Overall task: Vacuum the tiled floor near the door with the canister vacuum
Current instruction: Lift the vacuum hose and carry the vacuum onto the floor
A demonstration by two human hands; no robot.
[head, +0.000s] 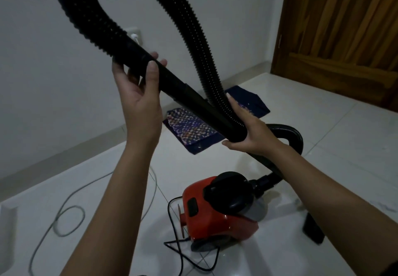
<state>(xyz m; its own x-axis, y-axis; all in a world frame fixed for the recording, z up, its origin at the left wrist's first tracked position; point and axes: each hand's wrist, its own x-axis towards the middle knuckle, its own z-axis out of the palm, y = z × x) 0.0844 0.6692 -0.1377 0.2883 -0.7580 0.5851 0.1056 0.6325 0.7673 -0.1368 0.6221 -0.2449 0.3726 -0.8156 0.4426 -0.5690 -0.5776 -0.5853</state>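
A red and black canister vacuum (217, 209) sits on the white tiled floor (323, 125) below my arms. Its black ribbed hose (189, 39) rises from the canister's right side, loops high overhead and ends in a smooth black tube (183, 90). My left hand (140, 95) grips the upper part of that tube, where the ribbing ends. My right hand (247, 131) is wrapped around the tube's lower end. The tube slants down from left to right at chest height. A wooden door (340, 34) stands at the upper right.
A patterned blue mat (193, 129) lies on the floor by the wall. A grey cable (71, 209) loops across the tiles at left, near a wall socket (135, 35). A black cord (178, 252) trails from the canister. A black nozzle piece (312, 228) stands at right.
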